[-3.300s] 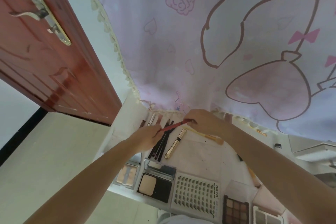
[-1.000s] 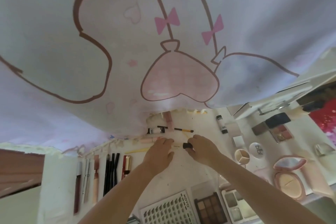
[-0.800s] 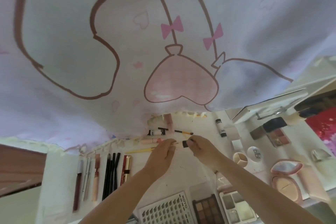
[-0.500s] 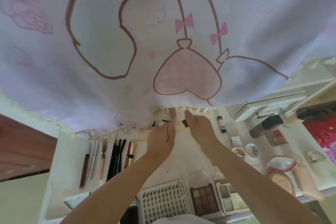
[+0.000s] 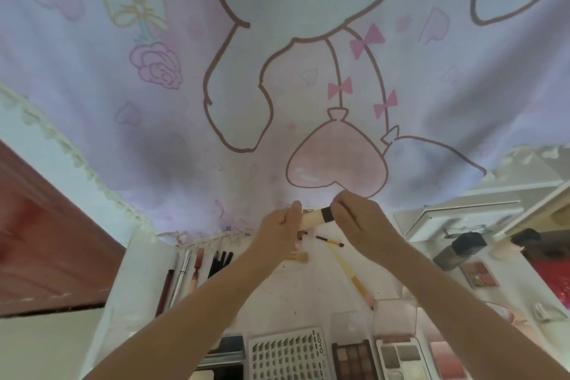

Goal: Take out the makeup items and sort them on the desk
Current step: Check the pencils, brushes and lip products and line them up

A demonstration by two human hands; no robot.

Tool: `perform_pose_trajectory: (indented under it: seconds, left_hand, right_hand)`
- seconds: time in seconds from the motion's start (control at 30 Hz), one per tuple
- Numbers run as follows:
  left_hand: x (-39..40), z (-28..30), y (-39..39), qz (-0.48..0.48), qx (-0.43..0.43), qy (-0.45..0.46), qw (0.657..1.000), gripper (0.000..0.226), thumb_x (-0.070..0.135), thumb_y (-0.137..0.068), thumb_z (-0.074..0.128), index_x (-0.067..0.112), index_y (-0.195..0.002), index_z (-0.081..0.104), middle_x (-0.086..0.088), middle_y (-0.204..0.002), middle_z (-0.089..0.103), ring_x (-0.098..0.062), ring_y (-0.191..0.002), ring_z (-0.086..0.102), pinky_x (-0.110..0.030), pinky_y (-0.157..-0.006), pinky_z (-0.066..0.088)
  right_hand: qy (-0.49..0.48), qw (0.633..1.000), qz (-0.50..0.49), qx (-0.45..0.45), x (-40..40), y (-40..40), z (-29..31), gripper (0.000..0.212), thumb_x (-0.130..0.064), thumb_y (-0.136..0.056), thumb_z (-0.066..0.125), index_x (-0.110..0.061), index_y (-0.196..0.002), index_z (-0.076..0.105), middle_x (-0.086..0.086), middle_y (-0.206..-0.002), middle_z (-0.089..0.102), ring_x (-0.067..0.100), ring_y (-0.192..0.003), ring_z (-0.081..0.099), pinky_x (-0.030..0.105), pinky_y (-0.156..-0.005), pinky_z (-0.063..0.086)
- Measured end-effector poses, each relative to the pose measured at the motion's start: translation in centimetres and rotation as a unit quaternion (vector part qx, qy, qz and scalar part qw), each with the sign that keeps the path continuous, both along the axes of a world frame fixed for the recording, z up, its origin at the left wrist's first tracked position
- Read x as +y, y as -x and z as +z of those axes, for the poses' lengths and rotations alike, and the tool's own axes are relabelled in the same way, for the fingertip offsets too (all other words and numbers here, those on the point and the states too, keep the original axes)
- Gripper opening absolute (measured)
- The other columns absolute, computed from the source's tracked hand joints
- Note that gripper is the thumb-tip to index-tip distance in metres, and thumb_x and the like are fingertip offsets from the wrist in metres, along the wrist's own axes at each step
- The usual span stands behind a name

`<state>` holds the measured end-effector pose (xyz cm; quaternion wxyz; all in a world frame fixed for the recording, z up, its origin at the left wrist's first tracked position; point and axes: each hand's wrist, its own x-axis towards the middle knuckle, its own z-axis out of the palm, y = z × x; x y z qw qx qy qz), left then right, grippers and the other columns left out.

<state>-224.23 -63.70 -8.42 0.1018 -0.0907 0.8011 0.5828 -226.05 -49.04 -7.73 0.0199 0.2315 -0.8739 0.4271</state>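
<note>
Beige tube (image 5: 311, 219) with black cap (image 5: 327, 215) held level between both hands, raised above bench (image 5: 296, 293). Left hand (image 5: 279, 233) curled round tube body; right hand (image 5: 359, 225) fingers pinch cap end. Below hands: small black-tipped brush (image 5: 328, 241), yellow-handled brush (image 5: 350, 274). Left of hands: row of pencils and slim tubes (image 5: 197, 268). Nearer person: lash tray (image 5: 287, 355) printed "XOYO", eyeshadow palette (image 5: 353, 359). Cartoon curtain (image 5: 277, 71) hangs behind hands.
</note>
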Motion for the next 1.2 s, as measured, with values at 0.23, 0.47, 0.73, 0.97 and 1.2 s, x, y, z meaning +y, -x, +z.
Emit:
perform_pose_trajectory:
  seconds: [0.23, 0.47, 0.73, 0.97, 1.2]
  left_hand:
    - [-1.2, 3.0, 0.6, -0.055, 0.079, 0.073, 0.993, 0.044, 0.028, -0.100, 0.029, 0.012, -0.063, 0.047, 0.001, -0.056, 0.038, -0.010, -0.048, 0.034, -0.021, -0.048, 0.029]
    - [-0.2, 5.4, 1.8, -0.100, 0.158, 0.137, 0.973, 0.043, 0.026, -0.100, 0.028, 0.022, -0.059, 0.039, 0.008, -0.058, 0.044, -0.003, -0.053, 0.040, -0.006, -0.050, 0.035]
    - [0.0, 6.0, 2.6, -0.093, 0.152, 0.140, 0.974, 0.047, 0.028, -0.100, 0.027, 0.013, -0.060, 0.044, 0.006, -0.058, 0.045, 0.000, -0.050, 0.040, -0.003, -0.047, 0.035]
    - [0.3, 6.2, 2.0, -0.093, 0.131, 0.154, 0.975, 0.046, 0.028, -0.100, 0.027, 0.017, -0.060, 0.045, 0.004, -0.060, 0.045, -0.010, -0.053, 0.037, -0.018, -0.052, 0.031]
    - [1.1, 6.6, 1.5, -0.095, 0.130, 0.199, 0.967, 0.047, 0.028, -0.101, 0.027, 0.015, -0.059, 0.045, 0.005, -0.055, 0.041, -0.009, -0.050, 0.035, -0.015, -0.047, 0.028]
  right_hand:
    - [0.039, 0.995, 0.085, 0.044, 1.9, 0.4, 1.9, 0.017, -0.019, -0.081, 0.052, -0.032, -0.093, 0.052, -0.018, -0.096, 0.055, -0.011, -0.084, 0.057, 0.008, -0.072, 0.050]
    - [-0.003, 0.997, -0.009, -0.080, 1.7, 0.6, 5.2, 0.036, -0.020, -0.097, 0.040, -0.024, -0.062, 0.050, -0.013, -0.040, 0.054, 0.001, -0.037, 0.049, 0.008, -0.046, 0.039]
    - [0.088, 0.984, 0.003, -0.157, 2.5, 0.7, 5.9, 0.013, -0.019, -0.092, 0.048, -0.031, -0.094, 0.052, -0.010, -0.085, 0.062, 0.006, -0.070, 0.062, 0.025, -0.065, 0.052]
    - [0.135, 0.987, 0.031, -0.085, 3.3, 0.1, 4.9, 0.047, 0.001, -0.080, 0.063, -0.037, -0.103, 0.047, -0.014, -0.103, 0.052, -0.005, -0.088, 0.057, 0.018, -0.077, 0.053]
    - [0.028, 0.990, -0.010, -0.137, 2.5, -0.3, 5.1, 0.036, -0.023, -0.098, 0.033, -0.020, -0.067, 0.051, -0.006, -0.045, 0.058, 0.006, -0.040, 0.048, 0.022, -0.054, 0.044]
